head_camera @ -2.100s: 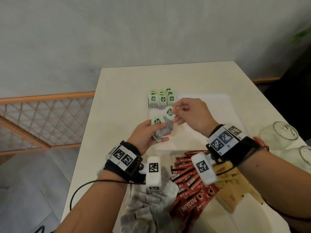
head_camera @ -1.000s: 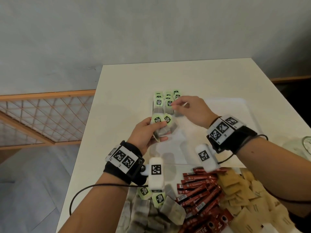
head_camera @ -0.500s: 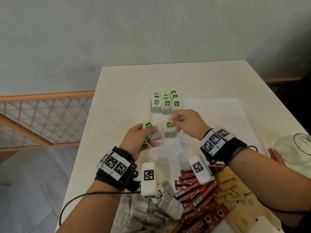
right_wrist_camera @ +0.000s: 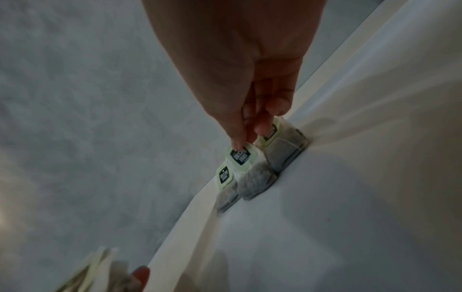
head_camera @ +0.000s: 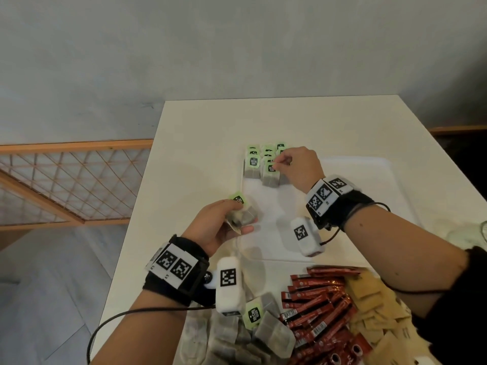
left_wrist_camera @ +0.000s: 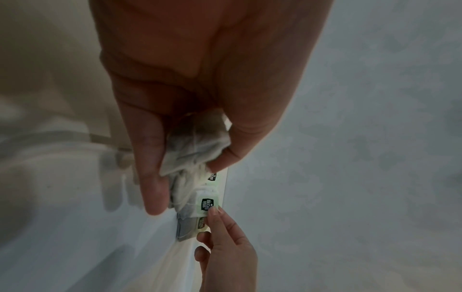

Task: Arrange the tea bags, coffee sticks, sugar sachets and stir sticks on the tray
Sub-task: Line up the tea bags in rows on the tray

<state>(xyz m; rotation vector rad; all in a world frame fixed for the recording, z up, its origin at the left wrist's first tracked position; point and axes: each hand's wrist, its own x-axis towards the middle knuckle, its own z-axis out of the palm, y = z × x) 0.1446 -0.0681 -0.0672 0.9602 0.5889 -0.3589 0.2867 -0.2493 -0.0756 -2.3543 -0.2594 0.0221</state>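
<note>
Several tea bags [head_camera: 253, 165] with green tags stand in rows at the far left corner of the white tray [head_camera: 369, 185]. My right hand [head_camera: 277, 162] pinches the green tag [right_wrist_camera: 240, 156] of one tea bag [right_wrist_camera: 255, 177] in the front row; the bag rests on the tray. My left hand [head_camera: 241, 218] hovers over the tray's left edge and grips another tea bag [left_wrist_camera: 197, 146], its tag [head_camera: 238, 200] sticking up. Near me lie loose tea bags [head_camera: 266, 335], red coffee sticks [head_camera: 316, 306] and brown sugar sachets [head_camera: 374, 312].
The tray sits on a white table [head_camera: 210, 133] whose left edge drops to the floor. A glass jar [head_camera: 471, 233] shows at the right edge. A wooden lattice screen [head_camera: 73, 180] stands beyond the table on the left.
My right hand carried a tea bag away from my left hand to the rows at the tray's far left corner. My left hand drew back slightly, still gripping one bag.
</note>
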